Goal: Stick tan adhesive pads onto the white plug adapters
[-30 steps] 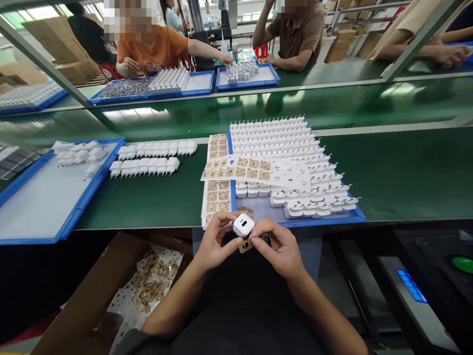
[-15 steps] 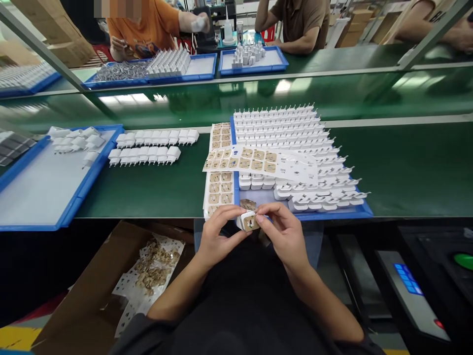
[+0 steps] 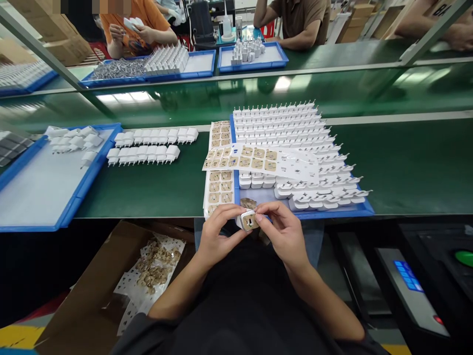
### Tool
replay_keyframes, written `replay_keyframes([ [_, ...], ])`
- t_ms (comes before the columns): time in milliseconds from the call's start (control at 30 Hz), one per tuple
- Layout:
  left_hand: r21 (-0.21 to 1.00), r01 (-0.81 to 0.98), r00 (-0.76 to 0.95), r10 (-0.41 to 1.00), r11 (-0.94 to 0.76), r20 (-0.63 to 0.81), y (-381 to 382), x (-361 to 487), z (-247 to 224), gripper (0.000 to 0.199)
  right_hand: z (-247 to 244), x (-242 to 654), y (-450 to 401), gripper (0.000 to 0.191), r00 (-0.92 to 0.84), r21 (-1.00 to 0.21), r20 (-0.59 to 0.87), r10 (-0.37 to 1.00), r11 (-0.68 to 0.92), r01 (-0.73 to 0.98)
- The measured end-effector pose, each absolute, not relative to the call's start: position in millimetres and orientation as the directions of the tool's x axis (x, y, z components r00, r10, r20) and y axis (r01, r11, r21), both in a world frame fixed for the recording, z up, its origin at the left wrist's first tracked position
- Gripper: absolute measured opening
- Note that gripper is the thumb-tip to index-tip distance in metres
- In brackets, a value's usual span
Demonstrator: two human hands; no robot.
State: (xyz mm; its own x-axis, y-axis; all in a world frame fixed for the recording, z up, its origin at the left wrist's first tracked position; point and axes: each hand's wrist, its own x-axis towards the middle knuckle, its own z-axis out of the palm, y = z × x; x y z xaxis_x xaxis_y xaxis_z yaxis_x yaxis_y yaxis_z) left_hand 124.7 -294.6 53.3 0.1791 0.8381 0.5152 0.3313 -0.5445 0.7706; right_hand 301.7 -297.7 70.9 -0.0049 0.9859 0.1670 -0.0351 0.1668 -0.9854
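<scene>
Between thumb and fingers, my left hand grips a white charger, a small rounded block, in front of the table edge. A tan sticker with cutouts covers its end face. My right hand has thumb and forefinger pinched at the right edge of that sticker. Just beyond my hands, a sticker sheet with tan squares lies across a blue tray filled with rows of white chargers, pins up. More sticker sheets lie along the tray's left side.
Two rows of chargers stand on the green table left of the sheets, beside another blue-rimmed tray. Below the edge, a cardboard box holds tan scraps. Across the bench, a person in an orange shirt works near trays.
My hands stay almost still on the charger, with only a slight turn of its face. Across the bench, the orange-shirted person has brought an outstretched hand back in front of the body.
</scene>
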Motion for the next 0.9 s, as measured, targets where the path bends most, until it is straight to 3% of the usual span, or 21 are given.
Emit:
replay_keyframes([
  [533,0.702,0.375,0.191,0.792,-0.605,0.581,-294.8,121.7,55.3,0.043,72.8,294.1,-298.7,0.006,0.033,-0.946,0.271,0.962,0.259,0.193],
  [800,0.669,0.407,0.182,0.772,-0.623,0.609,-297.2,122.5,54.4,0.043,76.7,291.4,-293.5,0.011,0.009,-0.733,0.560,0.828,0.491,0.470],
  [900,0.686,0.388,0.114,0.771,-0.615,0.627,-297.9,123.7,49.9,0.045,71.1,296.8,-289.5,0.012,0.078,-0.819,0.489,0.869,0.426,0.384],
])
